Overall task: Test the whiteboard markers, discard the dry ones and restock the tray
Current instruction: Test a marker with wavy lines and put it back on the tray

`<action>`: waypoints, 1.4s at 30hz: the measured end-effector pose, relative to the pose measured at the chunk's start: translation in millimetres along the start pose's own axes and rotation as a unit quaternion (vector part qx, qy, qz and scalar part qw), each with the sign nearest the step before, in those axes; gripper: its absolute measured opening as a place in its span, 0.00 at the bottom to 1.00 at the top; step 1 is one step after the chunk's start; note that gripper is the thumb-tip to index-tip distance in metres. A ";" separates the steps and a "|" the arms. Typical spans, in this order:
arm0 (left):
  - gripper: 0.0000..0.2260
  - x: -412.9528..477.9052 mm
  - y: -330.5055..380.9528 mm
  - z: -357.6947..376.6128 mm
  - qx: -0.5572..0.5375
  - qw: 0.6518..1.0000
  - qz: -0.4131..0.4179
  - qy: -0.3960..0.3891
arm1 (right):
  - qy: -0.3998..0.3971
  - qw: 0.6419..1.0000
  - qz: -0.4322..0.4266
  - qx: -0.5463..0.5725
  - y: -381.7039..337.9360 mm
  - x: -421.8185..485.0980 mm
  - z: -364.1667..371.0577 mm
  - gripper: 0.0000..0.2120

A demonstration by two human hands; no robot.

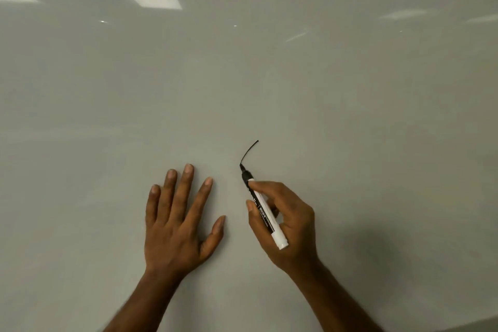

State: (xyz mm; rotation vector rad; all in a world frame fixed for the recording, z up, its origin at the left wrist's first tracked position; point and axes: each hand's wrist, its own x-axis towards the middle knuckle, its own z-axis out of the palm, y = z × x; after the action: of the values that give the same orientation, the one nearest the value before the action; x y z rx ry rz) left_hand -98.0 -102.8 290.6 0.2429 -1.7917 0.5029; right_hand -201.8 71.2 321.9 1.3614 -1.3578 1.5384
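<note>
Marker (262, 207), uncapped: sits pinched mid-barrel in right hand (291, 226), tip apparently touching whiteboard (242, 75) at end of black stroke (248, 152). Left hand (175, 229) flat alongside, fingers spread, holding nothing. Likely light, stiff, smooth-sided; grips best near tip.

The marker (262, 207) has a white barrel with a black printed band along its side, a black neck and a bare black tip. It slants across the whiteboard (269, 75). The tip points up and to the left and touches the board's surface, while the white rear end sits lower and to the right. The right hand (288, 226) grips the barrel between thumb and fingers. A short, solid black line (247, 152) curves up and to the right on the whiteboard from the tip. The whiteboard is glossy and pale grey-white.
</note>
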 end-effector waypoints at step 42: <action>0.30 -17.9 11.1 1.8 -0.039 0.998 -0.043 0.001 | 0.004 0.999 0.033 -0.016 6.7 8.4 -41.2 0.18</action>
State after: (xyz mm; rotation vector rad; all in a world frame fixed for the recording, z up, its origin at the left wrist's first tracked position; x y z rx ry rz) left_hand -99.2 -95.5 270.8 0.2636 -1.7868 0.3714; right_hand -221.1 107.8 331.6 1.3017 -1.4281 1.5568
